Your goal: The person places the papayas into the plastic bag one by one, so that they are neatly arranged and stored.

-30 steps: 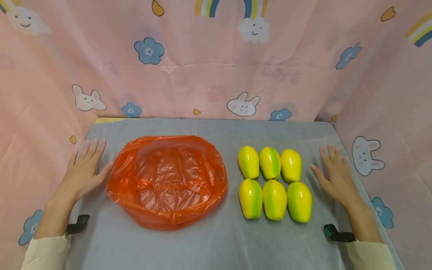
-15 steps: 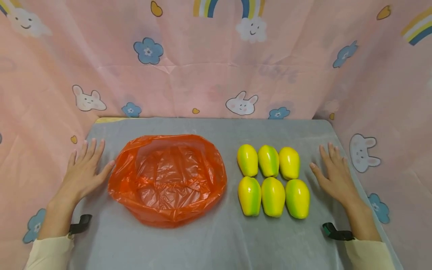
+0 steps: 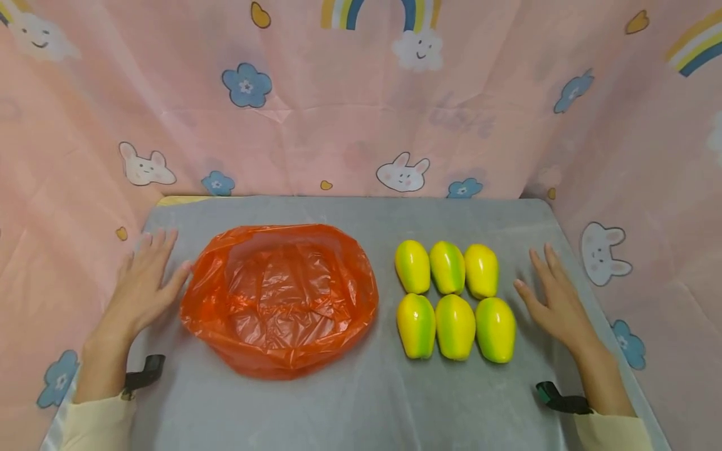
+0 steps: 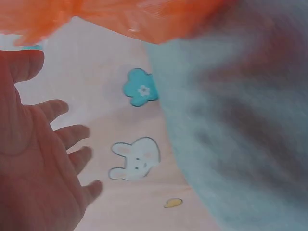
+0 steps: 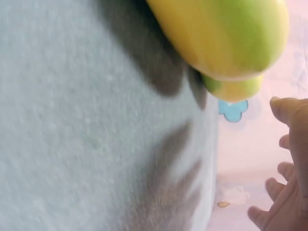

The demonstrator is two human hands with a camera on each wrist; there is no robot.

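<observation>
An orange-red plastic bag (image 3: 282,369) sits on the table with its mouth spread wide, facing up. Beside its left edge is my left hand (image 3: 138,294), fingers straight and holding nothing; the thumb tip comes close to the rim, and I cannot tell whether they touch. To the right of the bag, glossy yellow-green fruits shaped like mangoes (image 3: 455,329) lie in two rows. My right hand (image 3: 561,307) is just right of these fruits, its fingers spread and nothing in it. In the right wrist view, the hand (image 5: 288,168) is apart from the nearest fruit (image 5: 236,33).
Grey cloth covers the table (image 3: 338,413). A pink patterned curtain (image 3: 327,138) stands around its back and sides. Each wrist carries a black strap-on mount, the left mount (image 3: 145,373) and the right mount (image 3: 561,399).
Both hands have shifted slightly inward and appear to have lifted a little from the table. The bag and fruits stay in place; the head view has shifted slightly.
</observation>
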